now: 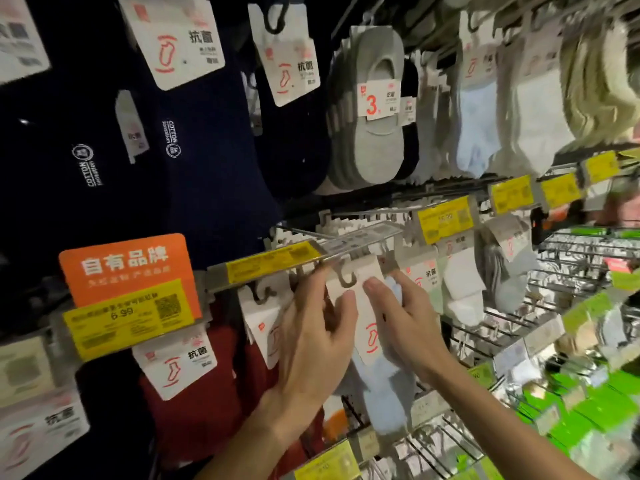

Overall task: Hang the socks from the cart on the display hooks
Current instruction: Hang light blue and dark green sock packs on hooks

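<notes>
Pale blue socks [381, 393], soft and light under a stiff white card [369, 327], were up just beneath the display hook [349, 245] while our left grip [311, 334] and right grip [401, 317] pinched that card by its edges, which we judged the surest hold.

Two bare forearms rose from below, the left from bottom centre, the right from the lower right, converging at mid-height. The left hand [311, 334], its back to the camera, pinched the sock pack [369, 327] at its card's left edge, thumb on the front, fingers reaching up behind. The right hand [408, 323] pinched the card's right edge likewise, the two thumbs near each other.
</notes>
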